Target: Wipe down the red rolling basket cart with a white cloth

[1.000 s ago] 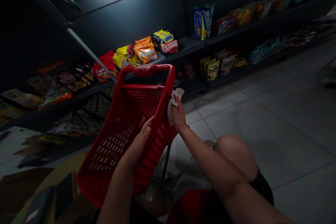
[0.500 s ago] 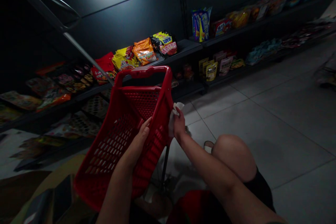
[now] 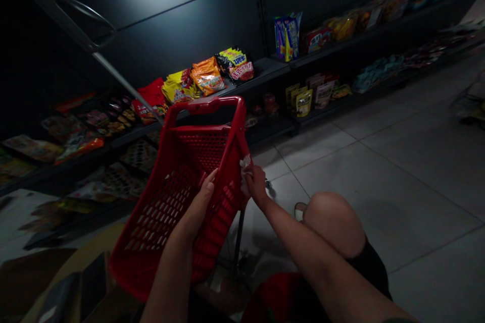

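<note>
A red plastic shopping cart basket [image 3: 162, 207] with slotted walls tilts in front of me. My left hand [image 3: 200, 199] grips the rim of its near side wall, and part of its fingers is hidden by the wall. Crumpled in my right hand [image 3: 257, 184] is a white wipe [image 3: 245, 176], pressed against the outer face of that same wall near the handle end. Below the basket a thin dark leg [image 3: 239, 237] runs down toward the floor.
Shelves [image 3: 269, 68] along the dark wall carry packaged snacks, among them orange packets [image 3: 208, 76]. A metal pole [image 3: 121, 83] slants at upper left. Two dark flat objects, one a phone-like slab [image 3: 93, 285], lie at lower left. My bent knee [image 3: 333, 222] is over the tiled floor [image 3: 417, 186].
My right hand has moved slightly left and down with the wipe, closer against the basket wall. The left hand keeps its place on the rim.
</note>
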`<state>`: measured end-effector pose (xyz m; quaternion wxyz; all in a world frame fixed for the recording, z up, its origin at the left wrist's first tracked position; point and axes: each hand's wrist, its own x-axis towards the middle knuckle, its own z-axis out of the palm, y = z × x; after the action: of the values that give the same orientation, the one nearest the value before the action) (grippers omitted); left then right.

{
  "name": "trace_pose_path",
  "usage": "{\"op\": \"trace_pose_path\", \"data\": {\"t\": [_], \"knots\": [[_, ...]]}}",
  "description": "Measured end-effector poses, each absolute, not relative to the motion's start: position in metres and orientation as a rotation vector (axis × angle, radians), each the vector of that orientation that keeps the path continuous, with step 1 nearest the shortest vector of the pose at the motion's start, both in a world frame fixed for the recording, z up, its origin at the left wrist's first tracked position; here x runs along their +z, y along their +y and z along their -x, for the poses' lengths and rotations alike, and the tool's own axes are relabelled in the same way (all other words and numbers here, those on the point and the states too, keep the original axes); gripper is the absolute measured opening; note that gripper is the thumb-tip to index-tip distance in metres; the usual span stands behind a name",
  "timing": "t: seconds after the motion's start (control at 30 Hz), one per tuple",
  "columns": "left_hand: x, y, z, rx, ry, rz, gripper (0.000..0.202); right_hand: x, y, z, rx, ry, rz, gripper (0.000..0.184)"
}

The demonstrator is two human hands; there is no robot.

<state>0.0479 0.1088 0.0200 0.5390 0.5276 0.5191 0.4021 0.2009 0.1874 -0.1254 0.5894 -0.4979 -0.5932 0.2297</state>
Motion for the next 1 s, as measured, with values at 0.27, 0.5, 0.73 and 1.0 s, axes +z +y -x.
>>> {"op": "trace_pose_path", "data": {"t": [0.27,0.5,0.73,1.0], "knots": [[0.021,0.121,-0.054,1.022,1.255,-1.238,0.066,-0.092,0.131,-0.167,0.506,-1.596,0.927,0.014],[0.021,0.119,-0.049,1.024,1.19,-1.209,0.066,-0.101,0.158,-0.179,0.409,-1.699,0.751,0.015],[0.026,0.111,-0.058,1.015,1.098,-1.14,0.066,-0.084,0.183,-0.176,0.606,-1.177,1.03,0.044],[0.004,0.124,-0.044,1.049,1.133,-1.243,0.064,-0.06,0.168,-0.16,0.749,-1.022,0.953,0.04]]}}
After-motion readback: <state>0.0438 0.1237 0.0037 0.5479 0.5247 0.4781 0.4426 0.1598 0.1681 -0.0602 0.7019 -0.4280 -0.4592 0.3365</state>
